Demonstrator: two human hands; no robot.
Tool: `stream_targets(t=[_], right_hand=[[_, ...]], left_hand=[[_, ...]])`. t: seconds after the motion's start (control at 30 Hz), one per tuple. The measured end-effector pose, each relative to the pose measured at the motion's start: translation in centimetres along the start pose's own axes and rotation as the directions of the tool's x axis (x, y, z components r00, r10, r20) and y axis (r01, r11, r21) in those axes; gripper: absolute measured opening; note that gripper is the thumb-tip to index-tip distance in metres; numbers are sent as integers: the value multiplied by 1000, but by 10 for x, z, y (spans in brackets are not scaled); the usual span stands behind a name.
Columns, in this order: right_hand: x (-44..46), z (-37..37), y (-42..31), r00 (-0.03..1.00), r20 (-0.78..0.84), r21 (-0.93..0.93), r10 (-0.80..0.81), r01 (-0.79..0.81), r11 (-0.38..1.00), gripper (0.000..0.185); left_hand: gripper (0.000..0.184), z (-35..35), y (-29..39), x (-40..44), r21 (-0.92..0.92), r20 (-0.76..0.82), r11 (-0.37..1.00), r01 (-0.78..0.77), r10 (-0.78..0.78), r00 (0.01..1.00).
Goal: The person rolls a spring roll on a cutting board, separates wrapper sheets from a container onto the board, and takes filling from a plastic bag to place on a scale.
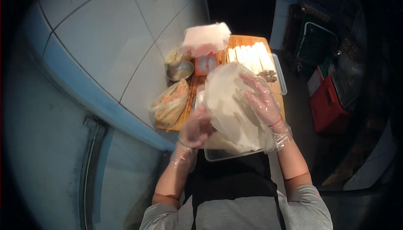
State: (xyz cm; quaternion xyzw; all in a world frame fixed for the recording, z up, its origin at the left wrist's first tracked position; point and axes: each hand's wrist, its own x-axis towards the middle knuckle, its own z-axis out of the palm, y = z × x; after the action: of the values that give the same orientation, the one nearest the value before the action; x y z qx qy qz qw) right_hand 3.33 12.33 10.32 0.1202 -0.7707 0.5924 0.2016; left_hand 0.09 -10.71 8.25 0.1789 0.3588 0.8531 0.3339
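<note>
A large, thin, pale translucent sheet is raised over a clear tray in front of my body. On its right side, my right hand, in a clear plastic glove, grips the sheet between thumb and fingers. My left hand, also gloved, is at the sheet's left edge; motion blurs its fingers, and its hold is unclear. Left of the sheet lies a plastic bag of orange-and-tan filling. Several white rolls lie side by side behind my right hand.
A metal bowl, a red container and a white packet stand at the back left of the wooden table. The tiled wall borders it on the left. A red cooler stands on the right.
</note>
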Motion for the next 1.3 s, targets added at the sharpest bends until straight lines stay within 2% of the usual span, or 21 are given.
stream_targets(t=[0.03,0.07,0.17,0.2,0.3,0.33,0.37,0.4,0.43,0.5,0.57,0.63,0.7,0.73,0.8,0.83,0.9,0.93,1.03,1.2,1.3], right_hand=[[-5,4,7,997,75,-93,35,-28,995,47],[-13,14,14,984,120,-160,135,-115,980,51],[-35,40,33,909,324,-457,262,-93,885,55],[-44,46,41,888,352,-358,296,-165,919,55],[-64,49,46,908,343,-251,239,-157,955,56],[-66,46,40,900,351,-335,257,-136,932,55],[-68,46,41,903,343,-343,258,-135,930,54],[-71,46,42,905,336,-351,261,-137,926,54],[-74,46,43,906,331,-359,265,-139,923,54],[-77,46,45,916,336,-353,221,-95,931,52],[-77,46,44,918,343,-347,198,-73,935,51],[-76,44,41,917,341,-338,205,-84,938,51],[-77,41,44,919,312,-306,239,-141,942,52],[-78,41,46,918,301,-287,259,-172,943,52],[-78,43,49,916,264,-168,301,-263,950,50],[-78,44,49,915,247,-108,320,-303,947,49],[-74,50,43,903,214,170,373,-410,896,47],[-72,52,41,894,202,305,400,-446,842,46],[-71,53,51,926,118,221,358,-376,900,48],[-66,38,32,894,-53,297,446,-412,861,48],[-65,36,28,889,-104,328,447,-393,859,43]], left_hand=[[56,-14,-15,-9,86,-24,991,101,-99,995],[57,-27,-27,-17,166,-52,965,205,-199,979],[61,-33,-25,-30,228,6,949,220,-227,974],[68,-50,-27,-30,229,75,961,154,-175,982],[73,-43,-9,-19,392,93,909,139,-190,977],[66,-52,-3,-19,394,-6,882,257,-277,961],[59,-53,0,-15,658,-34,727,194,-229,973],[52,-50,6,-10,857,-45,500,127,-174,984],[46,-46,11,-3,973,-36,223,62,-118,992],[38,-48,16,19,991,-119,44,124,-103,988],[33,-66,11,50,899,-306,258,354,-208,929],[38,-85,4,55,872,-224,414,261,-135,965],[41,-75,7,47,815,-322,460,352,-145,935],[43,-75,7,46,816,-318,463,346,-141,938],[47,-75,6,43,817,-311,471,333,-128,942],[48,-73,6,41,776,-269,554,302,-142,953],[51,-64,5,34,670,-177,704,234,-155,972],[53,-58,4,32,677,-172,699,230,-154,973],[59,-35,-1,24,667,-143,714,215,-161,977],[66,-23,-5,14,546,-12,824,148,-169,986],[47,-6,-5,10,580,-62,796,172,-167,984]])
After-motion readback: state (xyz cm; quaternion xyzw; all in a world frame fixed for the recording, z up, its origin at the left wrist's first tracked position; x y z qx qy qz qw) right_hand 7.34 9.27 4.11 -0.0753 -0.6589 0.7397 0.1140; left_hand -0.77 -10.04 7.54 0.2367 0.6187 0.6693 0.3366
